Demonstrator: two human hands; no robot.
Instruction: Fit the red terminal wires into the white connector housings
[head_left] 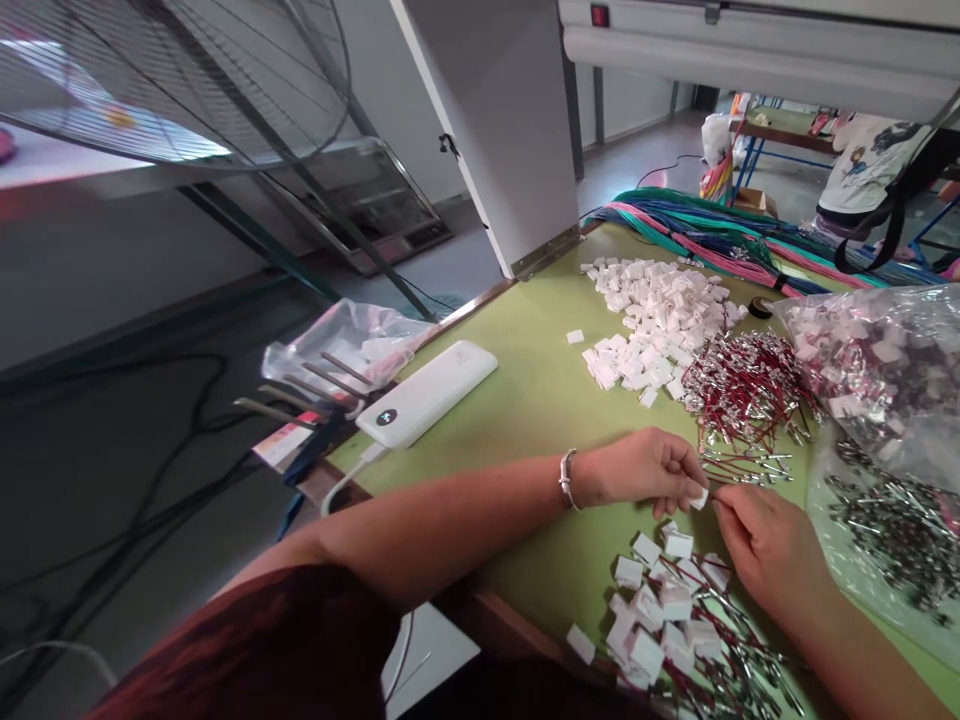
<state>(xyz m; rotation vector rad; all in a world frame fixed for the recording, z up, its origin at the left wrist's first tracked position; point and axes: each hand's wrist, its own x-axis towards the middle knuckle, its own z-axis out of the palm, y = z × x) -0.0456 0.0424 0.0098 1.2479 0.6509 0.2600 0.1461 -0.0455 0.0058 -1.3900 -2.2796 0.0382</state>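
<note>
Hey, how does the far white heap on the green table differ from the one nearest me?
The far heap looks like bare white pieces, while the near heap has dark leads with silvery ends among its pieces. The far heap shows many more white pieces than the near heap. Both lie on the green table.

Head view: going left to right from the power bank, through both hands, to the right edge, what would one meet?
Power bank → bracelet → left hand → held white piece → right hand → dark wire pile.
</note>
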